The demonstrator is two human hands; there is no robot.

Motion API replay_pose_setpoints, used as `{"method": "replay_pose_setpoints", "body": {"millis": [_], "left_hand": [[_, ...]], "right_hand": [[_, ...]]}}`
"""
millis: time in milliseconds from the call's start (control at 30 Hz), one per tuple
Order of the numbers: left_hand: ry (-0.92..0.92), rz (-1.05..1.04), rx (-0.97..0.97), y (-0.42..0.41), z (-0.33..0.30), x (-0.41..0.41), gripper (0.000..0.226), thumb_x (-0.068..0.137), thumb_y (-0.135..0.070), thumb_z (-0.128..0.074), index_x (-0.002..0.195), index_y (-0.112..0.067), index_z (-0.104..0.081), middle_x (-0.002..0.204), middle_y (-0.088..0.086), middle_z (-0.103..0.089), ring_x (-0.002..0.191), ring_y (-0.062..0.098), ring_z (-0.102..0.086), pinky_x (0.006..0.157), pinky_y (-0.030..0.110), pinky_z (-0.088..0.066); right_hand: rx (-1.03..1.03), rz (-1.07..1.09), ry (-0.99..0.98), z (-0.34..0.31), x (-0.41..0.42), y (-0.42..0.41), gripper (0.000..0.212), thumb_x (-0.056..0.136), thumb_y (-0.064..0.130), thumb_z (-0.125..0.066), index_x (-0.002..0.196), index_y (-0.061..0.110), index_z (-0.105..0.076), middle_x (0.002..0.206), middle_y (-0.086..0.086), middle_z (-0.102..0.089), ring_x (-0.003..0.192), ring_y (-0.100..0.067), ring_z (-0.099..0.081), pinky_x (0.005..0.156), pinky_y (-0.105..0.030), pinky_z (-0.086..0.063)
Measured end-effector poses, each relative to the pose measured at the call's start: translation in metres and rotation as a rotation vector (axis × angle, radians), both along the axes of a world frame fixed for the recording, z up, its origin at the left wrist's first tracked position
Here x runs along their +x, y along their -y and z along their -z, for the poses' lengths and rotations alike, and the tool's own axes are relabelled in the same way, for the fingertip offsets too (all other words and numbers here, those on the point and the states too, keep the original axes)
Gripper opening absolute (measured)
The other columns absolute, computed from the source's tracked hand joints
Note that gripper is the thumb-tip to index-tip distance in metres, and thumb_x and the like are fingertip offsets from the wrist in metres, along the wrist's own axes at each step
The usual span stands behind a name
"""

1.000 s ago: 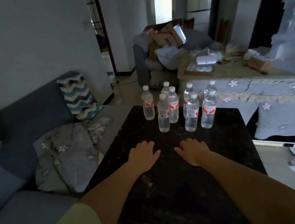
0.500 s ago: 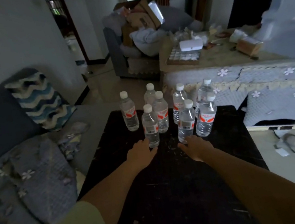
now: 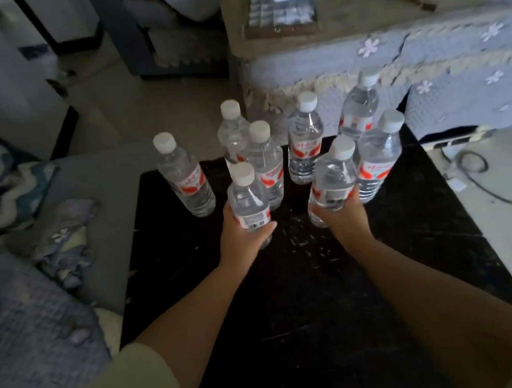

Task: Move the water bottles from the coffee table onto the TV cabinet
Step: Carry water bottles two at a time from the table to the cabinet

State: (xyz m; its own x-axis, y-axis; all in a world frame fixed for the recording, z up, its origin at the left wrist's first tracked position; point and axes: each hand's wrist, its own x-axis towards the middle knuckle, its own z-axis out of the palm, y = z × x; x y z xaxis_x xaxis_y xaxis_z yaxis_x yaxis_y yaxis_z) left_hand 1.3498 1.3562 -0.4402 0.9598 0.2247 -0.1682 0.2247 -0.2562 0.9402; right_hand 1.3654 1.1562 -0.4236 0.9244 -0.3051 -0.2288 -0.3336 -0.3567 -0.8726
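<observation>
Both hands now grasp a bottle each at the near edge of the cluster.

Half a second ago my hands lay flat and short of the bottles; now the left hand [image 3: 243, 235] wraps the lower body of the near-left bottle [image 3: 248, 204], thumb across its barcode label, and the right hand [image 3: 340, 214] wraps the near-right bottle [image 3: 332, 181] (which leans slightly toward the right). I cannot tell whether either base has left the coffee table [image 3: 310, 285], since the fingers hide the bottoms. The view has also tipped down and closer. Five other bottles [image 3: 304, 139] stand upright just behind the hands on the table's far part, one apart at the left [image 3: 184, 176]. The far-right bottle [image 3: 359, 107] is partly covered by the one in front. The TV cabinet I cannot identify here.
</observation>
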Motion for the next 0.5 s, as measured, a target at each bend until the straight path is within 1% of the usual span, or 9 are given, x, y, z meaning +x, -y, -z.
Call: {"method": "replay_pose_setpoints", "body": {"millis": [67,133,167,267,367,467,500], "left_hand": [[0.011,-0.037,-0.053,0.007,0.002,-0.001,0.084,0.060,-0.025,-0.087,0.130,-0.021,-0.042,0.120,-0.008,-0.061,0.111,0.007,-0.060,0.093,0.024,-0.048],[0.014,-0.057,-0.037,0.012,0.004,0.002,0.074,0.066,-0.016,-0.086,0.124,-0.028,-0.041,0.113,-0.013,-0.059,0.102,-0.001,-0.060,0.082,0.012,-0.047],[0.022,-0.051,-0.019,0.014,0.004,0.003,0.073,0.067,-0.016,-0.086,0.122,-0.031,-0.041,0.111,-0.014,-0.059,0.100,-0.004,-0.060,0.079,0.009,-0.047],[0.036,-0.030,0.017,0.013,0.007,0.005,0.071,0.067,-0.016,-0.086,0.120,-0.033,-0.042,0.112,-0.015,-0.060,0.100,-0.006,-0.060,0.080,0.009,-0.048],[0.033,-0.036,0.045,0.014,0.003,0.001,0.070,0.067,-0.015,-0.086,0.119,-0.033,-0.042,0.110,-0.016,-0.059,0.096,-0.010,-0.058,0.076,0.002,-0.045],[0.004,-0.091,0.048,0.016,-0.006,-0.009,0.067,0.069,-0.012,-0.084,0.117,-0.030,-0.042,0.101,-0.018,-0.056,0.083,-0.013,-0.057,0.064,0.000,-0.043],[-0.003,-0.101,0.052,0.016,-0.008,-0.013,0.067,0.069,-0.013,-0.084,0.118,-0.028,-0.042,0.101,-0.018,-0.056,0.082,-0.012,-0.056,0.063,0.001,-0.043]], "right_hand": [[-0.002,0.039,0.047,0.002,0.001,-0.003,0.088,0.070,0.034,-0.084,0.140,0.024,-0.032,0.131,0.001,-0.056,0.118,-0.017,-0.055,0.096,-0.034,-0.049],[-0.012,0.062,0.082,0.004,0.005,-0.007,0.088,0.069,0.033,-0.084,0.139,0.023,-0.033,0.132,0.001,-0.055,0.119,-0.017,-0.054,0.099,-0.035,-0.047],[-0.018,0.061,0.091,0.005,0.008,-0.009,0.087,0.070,0.031,-0.084,0.139,0.022,-0.033,0.132,0.001,-0.055,0.120,-0.017,-0.053,0.100,-0.036,-0.047],[-0.055,0.030,0.101,0.007,0.015,-0.012,0.084,0.069,0.029,-0.084,0.137,0.021,-0.035,0.131,-0.001,-0.055,0.120,-0.019,-0.054,0.101,-0.040,-0.048],[-0.069,0.007,0.097,0.007,0.012,-0.010,0.084,0.068,0.029,-0.085,0.136,0.023,-0.036,0.130,0.001,-0.055,0.120,-0.019,-0.055,0.101,-0.042,-0.048],[-0.055,-0.015,0.088,0.004,0.001,-0.006,0.081,0.069,0.026,-0.085,0.135,0.022,-0.038,0.129,0.001,-0.056,0.119,-0.017,-0.055,0.097,-0.034,-0.048],[-0.057,-0.033,0.088,0.003,-0.004,-0.004,0.080,0.069,0.024,-0.084,0.135,0.021,-0.039,0.128,0.001,-0.057,0.118,-0.017,-0.056,0.095,-0.031,-0.048]]}}
